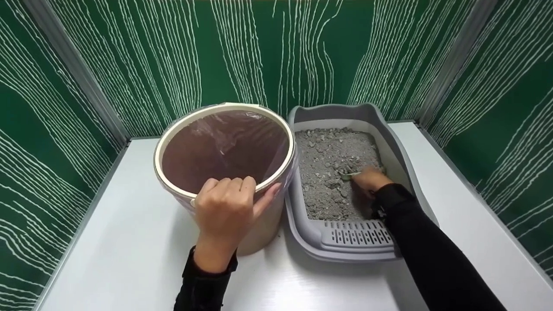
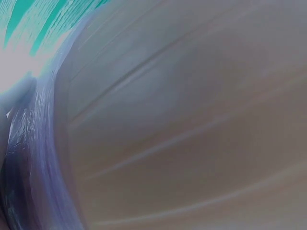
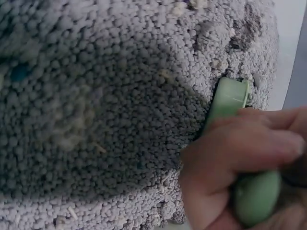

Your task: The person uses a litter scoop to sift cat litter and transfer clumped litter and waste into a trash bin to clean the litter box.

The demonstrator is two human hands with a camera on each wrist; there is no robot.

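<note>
I see a green scoop (image 3: 231, 96) down at the grey litter (image 1: 324, 172), on the right-hand side of the litter box (image 1: 309, 236). The right hand (image 1: 370, 180) has its fingers wrapped around the handle. Some clumps and pale bits lie among the granules, and a slotted step (image 1: 363, 233) spans the box's near end. The box stands toward the tabletop's (image 1: 129, 242) far right corner. Just beside it, left of the middle, stands a round bin (image 1: 263, 226) lined with clear plastic (image 1: 224, 138); the left hand (image 1: 227, 205) grasps its near rim. White-streaked green panels (image 1: 270, 60) rise behind the far edge.
</note>
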